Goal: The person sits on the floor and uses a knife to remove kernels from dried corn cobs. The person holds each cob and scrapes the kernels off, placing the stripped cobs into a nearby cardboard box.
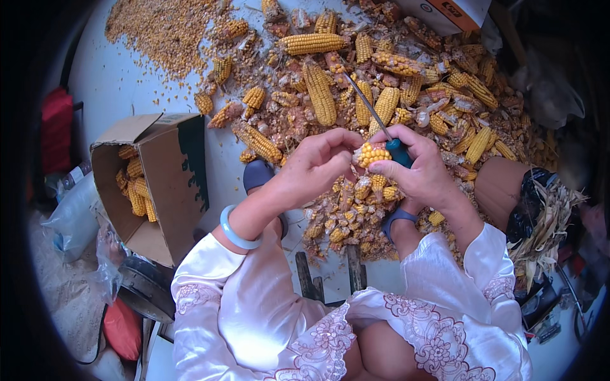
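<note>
Between my hands is a short piece of yellow corn cob [373, 155], part of it showing pink where kernels are off. My right hand [417, 159] holds the cob's right side with thumb and fingers, along with a screwdriver [399, 151] whose teal handle lies in the palm. The metal shaft points up and away over the pile. My left hand [319, 164], below a pale bangle, has its fingertips at the cob's left end. Beyond and beneath the hands spreads a large heap of corn cobs [319, 95], some full of kernels, others partly bare.
Loose kernels [152, 35] lie piled at the upper left. An open cardboard box [174, 190] with cobs inside stands at left. Dry husks [543, 228] and a black bag are at right, a white and orange box [441, 14] at top. Small cob pieces lie between my feet.
</note>
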Demonstrator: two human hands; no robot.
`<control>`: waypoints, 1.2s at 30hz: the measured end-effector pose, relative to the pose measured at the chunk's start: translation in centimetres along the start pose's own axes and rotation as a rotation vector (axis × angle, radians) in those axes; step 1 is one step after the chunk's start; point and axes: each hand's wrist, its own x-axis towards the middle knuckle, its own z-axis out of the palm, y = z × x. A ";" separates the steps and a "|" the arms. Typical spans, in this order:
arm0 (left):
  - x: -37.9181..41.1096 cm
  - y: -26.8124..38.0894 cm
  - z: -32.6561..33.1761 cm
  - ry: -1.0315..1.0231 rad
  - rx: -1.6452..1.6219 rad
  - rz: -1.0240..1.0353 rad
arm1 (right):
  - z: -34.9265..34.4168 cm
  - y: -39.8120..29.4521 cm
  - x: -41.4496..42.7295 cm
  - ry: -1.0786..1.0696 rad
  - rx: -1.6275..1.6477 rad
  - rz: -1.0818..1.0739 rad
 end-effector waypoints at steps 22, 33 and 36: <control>-0.5 -0.7 -0.1 -0.088 0.079 0.023 | 0.2 0.2 -0.5 -0.041 -0.082 -0.074; -0.2 0.2 -0.3 0.045 0.608 0.130 | 0.5 0.0 -0.8 -0.061 -0.091 -0.216; -0.3 0.3 0.3 0.070 0.237 0.177 | 0.5 0.3 -0.9 -0.052 0.035 -0.211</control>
